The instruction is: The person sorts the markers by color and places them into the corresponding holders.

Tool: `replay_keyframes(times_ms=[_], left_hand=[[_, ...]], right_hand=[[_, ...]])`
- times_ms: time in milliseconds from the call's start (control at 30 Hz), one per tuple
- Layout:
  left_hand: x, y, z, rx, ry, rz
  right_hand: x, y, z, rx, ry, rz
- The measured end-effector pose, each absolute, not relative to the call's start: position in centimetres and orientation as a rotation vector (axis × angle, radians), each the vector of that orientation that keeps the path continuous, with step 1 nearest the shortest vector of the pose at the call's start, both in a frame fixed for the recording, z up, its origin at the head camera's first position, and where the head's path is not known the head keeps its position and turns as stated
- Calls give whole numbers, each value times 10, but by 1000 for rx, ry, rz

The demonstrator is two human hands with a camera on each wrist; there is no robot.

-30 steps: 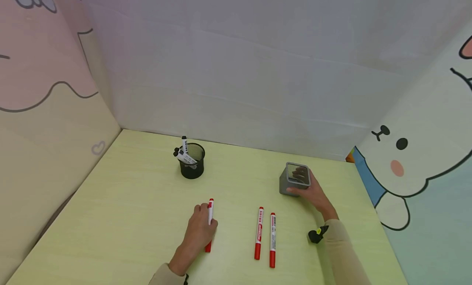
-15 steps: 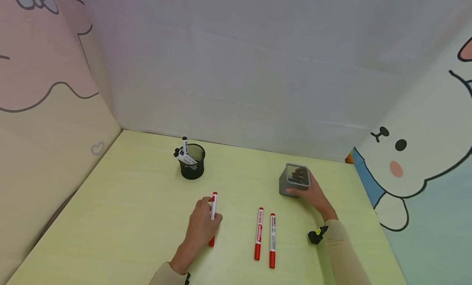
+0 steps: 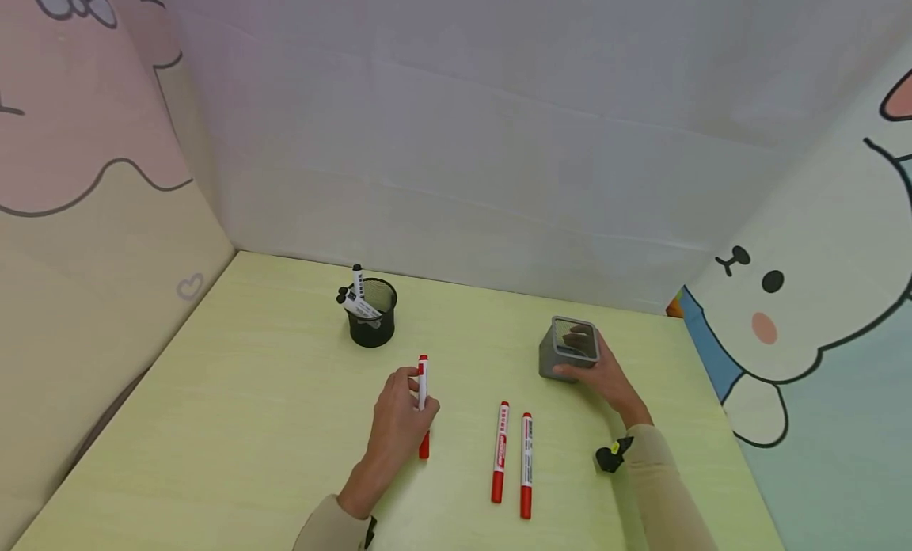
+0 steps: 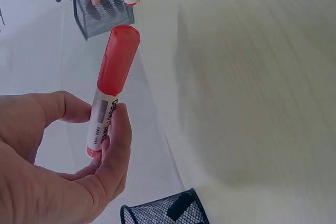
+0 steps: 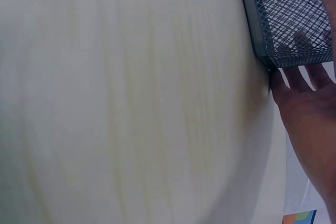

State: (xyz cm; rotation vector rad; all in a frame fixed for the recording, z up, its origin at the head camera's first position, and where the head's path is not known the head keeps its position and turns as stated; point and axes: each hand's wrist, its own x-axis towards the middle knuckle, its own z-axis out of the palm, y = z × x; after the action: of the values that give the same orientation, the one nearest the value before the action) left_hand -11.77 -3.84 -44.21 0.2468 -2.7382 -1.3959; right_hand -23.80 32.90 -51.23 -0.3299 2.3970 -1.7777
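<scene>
Between thumb and fingers my left hand (image 3: 400, 419) pinches a red-capped white marker (image 4: 109, 90), lifted off the table and pointing away from me. My right hand (image 3: 611, 379) grips a square grey mesh pen holder (image 3: 554, 355) by its right and near sides; the holder stands upright on the table. In the right wrist view the fingers wrap behind the mesh wall (image 5: 294, 19). Two more red markers lie side by side between the hands, a left one (image 3: 500, 452) and a right one (image 3: 526, 465).
A round black mesh pen holder (image 3: 372, 330) stands at the back left with several black-capped white markers (image 3: 359, 304) leaning in it. A pale wall (image 3: 456, 139) closes the table's back edge, and printed panels flank both sides.
My left hand has moved right and away from me, raising the marker from the table. The right hand keeps its grip on the square holder, which has stayed in place.
</scene>
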Motion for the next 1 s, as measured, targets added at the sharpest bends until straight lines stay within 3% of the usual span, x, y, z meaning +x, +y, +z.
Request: replay_keyframes(times_ms=[1000], left_hand=[[-144, -2, -427, 81, -2542, -1661]], right_hand=[[-240, 329, -514, -314, 2402, -1743]])
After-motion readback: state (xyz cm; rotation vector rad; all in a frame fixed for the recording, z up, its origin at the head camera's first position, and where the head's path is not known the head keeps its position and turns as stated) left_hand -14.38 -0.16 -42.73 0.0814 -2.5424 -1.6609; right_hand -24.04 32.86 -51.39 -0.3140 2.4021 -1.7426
